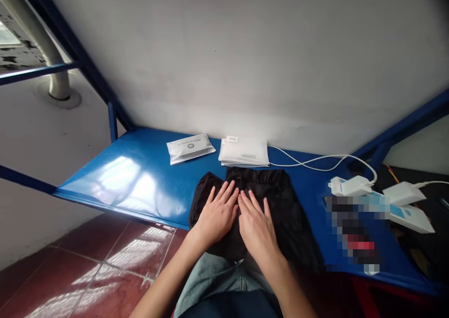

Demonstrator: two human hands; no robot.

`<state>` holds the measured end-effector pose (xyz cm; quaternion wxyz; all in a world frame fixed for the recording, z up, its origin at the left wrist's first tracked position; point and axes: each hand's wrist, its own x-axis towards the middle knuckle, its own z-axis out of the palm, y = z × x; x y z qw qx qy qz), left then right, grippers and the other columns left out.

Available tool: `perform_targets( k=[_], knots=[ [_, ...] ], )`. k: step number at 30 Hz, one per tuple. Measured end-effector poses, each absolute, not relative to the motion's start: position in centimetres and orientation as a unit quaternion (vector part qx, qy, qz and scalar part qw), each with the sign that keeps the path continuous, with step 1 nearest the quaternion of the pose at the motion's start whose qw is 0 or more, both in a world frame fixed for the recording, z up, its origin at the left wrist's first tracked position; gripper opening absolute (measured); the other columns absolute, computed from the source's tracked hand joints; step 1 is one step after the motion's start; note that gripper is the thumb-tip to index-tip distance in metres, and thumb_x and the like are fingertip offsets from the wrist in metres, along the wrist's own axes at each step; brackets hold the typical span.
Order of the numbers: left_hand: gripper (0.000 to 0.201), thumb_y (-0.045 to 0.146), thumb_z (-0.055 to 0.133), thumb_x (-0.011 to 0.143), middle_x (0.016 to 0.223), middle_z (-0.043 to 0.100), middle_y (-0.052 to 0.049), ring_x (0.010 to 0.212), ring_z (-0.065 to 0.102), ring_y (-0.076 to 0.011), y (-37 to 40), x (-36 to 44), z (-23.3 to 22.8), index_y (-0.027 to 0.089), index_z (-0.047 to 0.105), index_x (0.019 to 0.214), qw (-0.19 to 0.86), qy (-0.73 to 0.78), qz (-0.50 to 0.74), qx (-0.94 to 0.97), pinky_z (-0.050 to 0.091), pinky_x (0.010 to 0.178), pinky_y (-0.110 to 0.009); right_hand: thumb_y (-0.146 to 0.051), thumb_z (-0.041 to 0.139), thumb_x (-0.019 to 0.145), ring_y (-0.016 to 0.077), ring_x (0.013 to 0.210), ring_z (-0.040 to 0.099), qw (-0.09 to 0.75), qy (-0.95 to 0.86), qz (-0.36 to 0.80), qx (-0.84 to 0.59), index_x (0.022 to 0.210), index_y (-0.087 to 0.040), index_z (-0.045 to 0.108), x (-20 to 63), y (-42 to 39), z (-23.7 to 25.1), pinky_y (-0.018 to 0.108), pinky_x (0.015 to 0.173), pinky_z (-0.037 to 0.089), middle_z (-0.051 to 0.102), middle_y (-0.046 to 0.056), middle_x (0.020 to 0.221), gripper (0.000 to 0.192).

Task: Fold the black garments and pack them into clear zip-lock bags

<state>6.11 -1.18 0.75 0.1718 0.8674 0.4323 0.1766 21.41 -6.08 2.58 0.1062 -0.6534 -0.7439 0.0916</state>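
Note:
A black garment [280,205] lies spread on the blue table [140,177], its near edge hanging over the table's front. My left hand [217,213] and my right hand [257,224] lie flat on the cloth side by side, fingers stretched and slightly apart, palms pressing down on the middle of the garment. Neither hand grips anything.
Behind the garment sit a stack of white plastic bags [244,151] and a single grey packet [190,147] to its left. White chargers [351,185] with cables lie at the right, next to a blurred patch. A white wall rises behind; red floor tiles show at lower left.

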Motion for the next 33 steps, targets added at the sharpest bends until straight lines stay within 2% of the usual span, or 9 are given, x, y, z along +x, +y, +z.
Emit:
perform_targets(
  k=[3, 7, 14, 20, 24, 26, 28, 31, 33],
  knots=[
    [0.053, 0.035, 0.039, 0.107, 0.168, 0.031, -0.007, 0.157, 0.026, -0.0238, -0.7, 5.0, 1.1, 0.025, 0.039, 0.158, 0.317, 0.454, 0.328, 0.765, 0.022, 0.129, -0.052, -0.010, 0.041, 0.096, 0.0332, 0.157, 0.024, 0.141, -0.745, 0.084, -0.646, 0.154, -0.009, 0.047, 19.8, -4.8, 5.3, 0.064, 0.126, 0.018, 0.043, 0.017, 0.160, 0.059],
    [0.055, 0.043, 0.042, 0.106, 0.165, 0.040, -0.006, 0.153, 0.036, -0.0227, -0.8, 5.0, 0.5, 0.028, 0.038, 0.159, 0.459, 0.483, 0.572, 0.478, 0.030, 0.127, -0.043, -0.021, 0.037, 0.103, 0.0270, 0.159, 0.014, 0.238, -0.758, 0.112, -0.597, 0.163, -0.003, 0.021, 17.0, -3.5, 5.4, 0.048, 0.129, 0.026, 0.014, 0.018, 0.171, 0.065],
    [0.058, 0.050, 0.056, 0.100, 0.153, 0.056, -0.009, 0.146, 0.048, -0.0268, -1.2, 5.6, -1.8, 0.026, 0.048, 0.153, 0.590, 0.414, 0.545, 0.429, 0.035, 0.125, -0.047, -0.028, 0.044, 0.104, 0.0314, 0.159, 0.017, 0.263, -0.726, 0.169, -0.613, 0.163, -0.005, 0.025, 16.6, -3.1, 0.2, 0.053, 0.127, 0.027, 0.020, 0.021, 0.170, 0.066],
    [0.056, 0.049, 0.053, 0.101, 0.153, 0.056, -0.009, 0.144, 0.050, -0.0280, -1.1, 5.7, 0.0, 0.023, 0.052, 0.151, 0.540, 0.444, 0.509, 0.503, 0.040, 0.122, -0.046, -0.012, 0.030, 0.101, 0.0230, 0.156, 0.028, 0.387, -0.681, 0.253, -0.568, 0.161, -0.019, 0.035, 17.8, -2.4, 1.6, 0.045, 0.125, 0.036, 0.030, 0.012, 0.170, 0.061],
    [0.048, 0.037, 0.043, 0.106, 0.153, 0.057, -0.008, 0.143, 0.052, -0.0235, -1.9, 9.5, 2.5, 0.021, 0.052, 0.151, 0.447, 0.429, 0.454, 0.640, 0.040, 0.123, -0.042, -0.021, 0.033, 0.105, 0.0185, 0.152, 0.038, 0.533, -0.591, 0.243, -0.554, 0.159, -0.024, 0.037, 21.7, -3.5, 3.3, 0.041, 0.124, 0.036, 0.043, 0.008, 0.163, 0.054],
    [0.049, 0.030, 0.038, 0.107, 0.158, 0.051, -0.008, 0.147, 0.047, -0.0224, -2.5, 12.4, 3.0, 0.021, 0.047, 0.154, 0.374, 0.405, 0.393, 0.736, 0.039, 0.124, -0.043, -0.028, 0.034, 0.106, 0.0191, 0.150, 0.041, 0.558, -0.551, 0.224, -0.578, 0.158, -0.024, 0.034, 25.1, -4.8, 3.1, 0.042, 0.123, 0.038, 0.044, 0.009, 0.162, 0.052],
    [0.049, 0.027, 0.038, 0.107, 0.162, 0.044, -0.009, 0.152, 0.039, -0.0262, -3.0, 15.2, 2.8, 0.020, 0.047, 0.154, 0.286, 0.394, 0.304, 0.819, 0.038, 0.123, -0.050, -0.030, 0.034, 0.107, 0.0217, 0.150, 0.041, 0.518, -0.549, 0.183, -0.629, 0.154, -0.022, 0.042, 28.7, -6.5, 2.1, 0.045, 0.122, 0.038, 0.044, 0.011, 0.162, 0.049],
    [0.046, 0.031, 0.043, 0.106, 0.164, 0.040, -0.010, 0.154, 0.033, -0.0329, -3.6, 17.9, 1.5, 0.023, 0.052, 0.150, 0.163, 0.404, 0.191, 0.879, 0.035, 0.122, -0.062, -0.032, 0.038, 0.105, 0.0283, 0.152, 0.037, 0.365, -0.575, 0.118, -0.723, 0.144, -0.021, 0.057, 32.3, -8.6, 0.3, 0.052, 0.122, 0.036, 0.048, 0.012, 0.160, 0.044],
    [0.047, 0.034, 0.043, 0.106, 0.165, 0.038, -0.010, 0.154, 0.032, -0.0328, -3.7, 18.2, 0.9, 0.024, 0.049, 0.152, 0.128, 0.398, 0.164, 0.893, 0.033, 0.122, -0.064, -0.031, 0.039, 0.105, 0.0284, 0.152, 0.038, 0.287, -0.582, 0.097, -0.755, 0.146, -0.022, 0.056, 33.0, -9.2, 0.0, 0.050, 0.120, 0.040, 0.049, 0.011, 0.159, 0.045]
  ],
)
